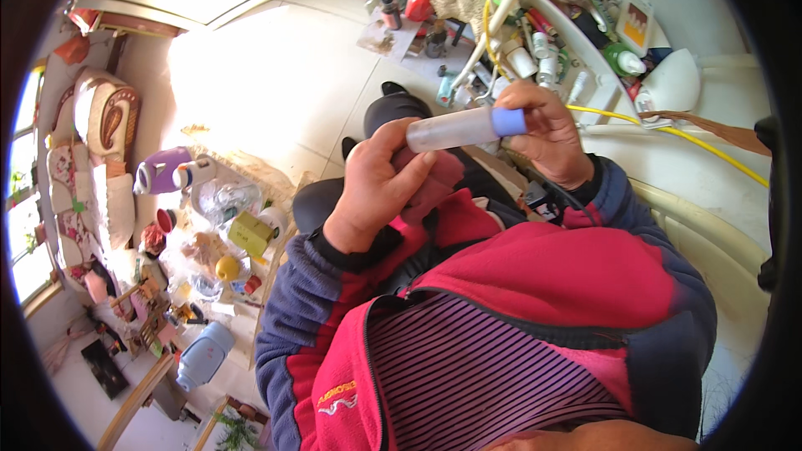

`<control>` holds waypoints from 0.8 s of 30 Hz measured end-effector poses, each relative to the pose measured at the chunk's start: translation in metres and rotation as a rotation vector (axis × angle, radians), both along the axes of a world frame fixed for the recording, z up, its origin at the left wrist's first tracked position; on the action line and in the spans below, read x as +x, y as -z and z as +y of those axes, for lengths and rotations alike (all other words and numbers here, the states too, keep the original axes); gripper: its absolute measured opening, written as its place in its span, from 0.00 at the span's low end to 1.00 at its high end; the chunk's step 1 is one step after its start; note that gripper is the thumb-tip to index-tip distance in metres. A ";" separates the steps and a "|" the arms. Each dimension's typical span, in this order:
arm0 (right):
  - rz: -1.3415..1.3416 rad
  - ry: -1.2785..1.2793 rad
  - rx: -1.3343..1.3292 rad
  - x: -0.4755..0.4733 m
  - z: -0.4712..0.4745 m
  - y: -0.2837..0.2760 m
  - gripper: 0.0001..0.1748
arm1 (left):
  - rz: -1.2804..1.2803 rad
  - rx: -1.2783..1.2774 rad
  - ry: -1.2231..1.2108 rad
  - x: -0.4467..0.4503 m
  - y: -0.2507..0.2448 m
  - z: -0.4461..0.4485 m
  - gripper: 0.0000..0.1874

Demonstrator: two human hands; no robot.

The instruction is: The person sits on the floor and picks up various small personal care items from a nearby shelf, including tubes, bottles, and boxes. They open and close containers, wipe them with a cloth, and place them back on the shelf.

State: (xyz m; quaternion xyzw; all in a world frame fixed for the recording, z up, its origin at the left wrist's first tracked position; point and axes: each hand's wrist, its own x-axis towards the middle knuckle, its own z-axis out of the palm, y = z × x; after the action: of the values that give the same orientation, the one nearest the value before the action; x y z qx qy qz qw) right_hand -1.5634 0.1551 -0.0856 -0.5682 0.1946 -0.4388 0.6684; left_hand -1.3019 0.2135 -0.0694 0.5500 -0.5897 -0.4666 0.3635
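Note:
My left hand [379,185] grips the base end of a frosted plastic bottle [450,128], its thumb resting along the underside, together with a folded dark pink cloth [432,185]. The bottle lies roughly level above my lap, its blue cap [509,121] towards my right hand [544,131]. The fingers of that hand are curled at the cap end and touch it; whether they turn or only steady the cap cannot be told. The palm side of my left hand is hidden by its fingers and the cloth.
A white rack [601,69] full of bottles and tubes stands at the upper right, with a yellow cable [702,147] across it. Small bottles stand on a low board [391,34] ahead. To the left, a cluttered table holds a purple jug [164,170], a yellow-green box [250,233] and plastic bags.

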 end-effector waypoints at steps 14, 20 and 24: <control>-0.016 0.719 -0.495 -0.025 -0.002 -0.022 0.28 | -0.071 -0.036 0.066 0.000 0.000 -0.002 0.17; 0.121 1.031 -0.491 -0.041 -0.031 -0.044 0.29 | -0.084 -0.041 0.078 -0.001 0.000 -0.002 0.16; 0.160 1.055 -0.388 -0.042 -0.034 -0.052 0.26 | -0.098 -0.043 0.075 -0.002 -0.002 -0.003 0.16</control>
State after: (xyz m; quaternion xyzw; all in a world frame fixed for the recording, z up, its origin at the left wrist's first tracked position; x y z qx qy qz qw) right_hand -1.6055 0.1208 -0.0339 -0.5378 0.4181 -0.6965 0.2254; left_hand -1.3042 0.2105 -0.0675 0.5416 -0.6369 -0.4396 0.3283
